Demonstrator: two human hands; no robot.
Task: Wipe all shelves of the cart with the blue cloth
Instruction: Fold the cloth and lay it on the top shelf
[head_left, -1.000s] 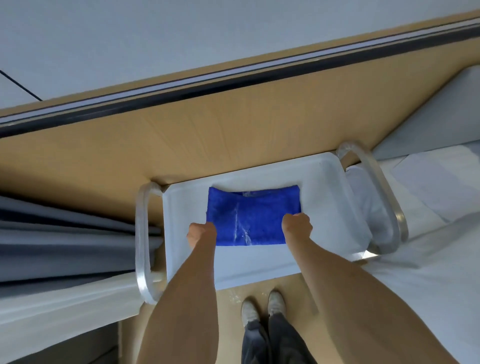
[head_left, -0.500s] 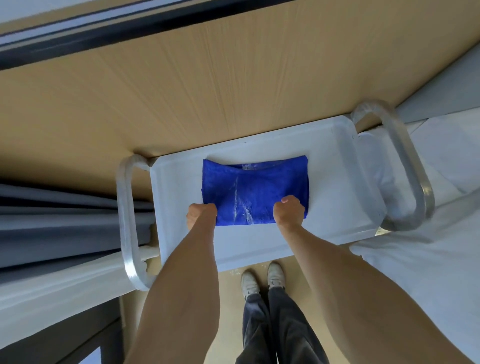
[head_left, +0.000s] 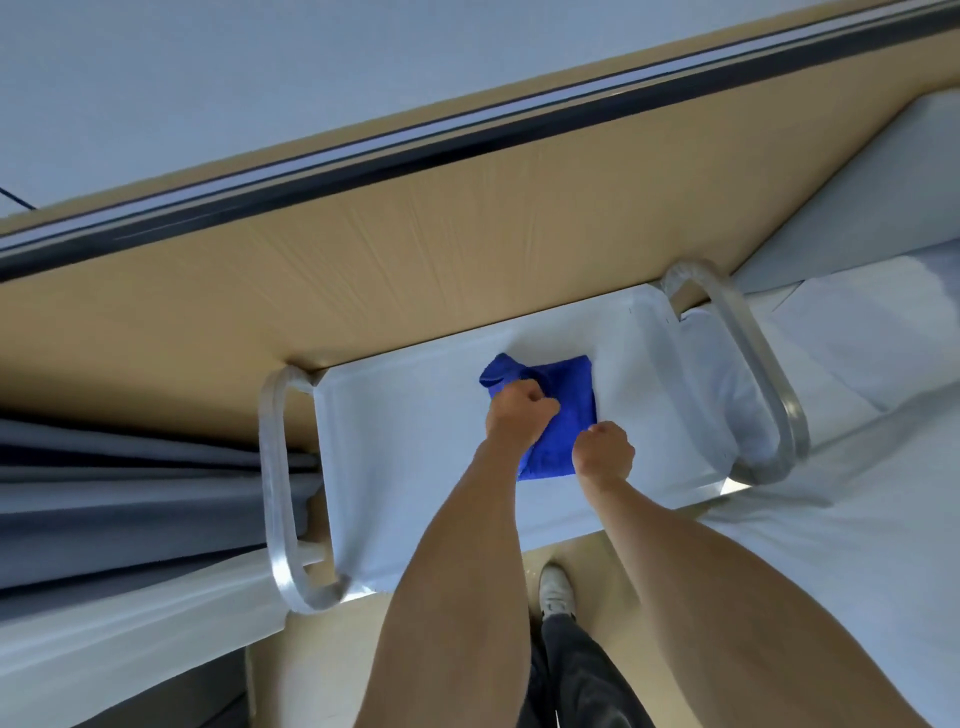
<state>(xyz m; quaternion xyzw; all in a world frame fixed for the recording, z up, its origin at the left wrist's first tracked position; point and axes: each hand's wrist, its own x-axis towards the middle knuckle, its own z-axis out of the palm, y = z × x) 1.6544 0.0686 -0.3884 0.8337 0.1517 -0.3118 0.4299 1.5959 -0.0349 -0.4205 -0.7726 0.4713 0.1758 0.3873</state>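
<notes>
1. The top shelf (head_left: 415, 441) of the cart is a white tray with a low raised rim, seen from straight above. It stands against a light wooden panel (head_left: 415, 249) that runs across the view.
2. Beyond the panel there is a dark rail (head_left: 467, 140) and then a pale grey wall (head_left: 311, 62).
3. Grey curtain folds (head_left: 130, 483) hang to the left of the cart. White bedding (head_left: 857, 493) lies to its right, touching the cart's right end.
4. The floor (head_left: 535, 561) below is tan.
5. Two metal loop handles show, one at the left end (head_left: 275, 493) and one at the right end (head_left: 753, 374) of the shelf.
6. There is one blue cloth (head_left: 571, 415). It lies right of centre on the top shelf, folded narrow, with its far left corner bunched and raised.
7. Two bare forearms reach down to the cloth, with one hand on each.
8. The left hand (head_left: 519, 413) has its fingers curled tight round the bunched far part of the cloth.
9. The right hand (head_left: 605, 449) is fisted at the cloth's near right edge. Its fingers are curled under, but whether they pinch the fabric is hidden.
10. One white shoe (head_left: 556, 587) and one dark trouser leg (head_left: 582, 675) show between the arms.
</notes>
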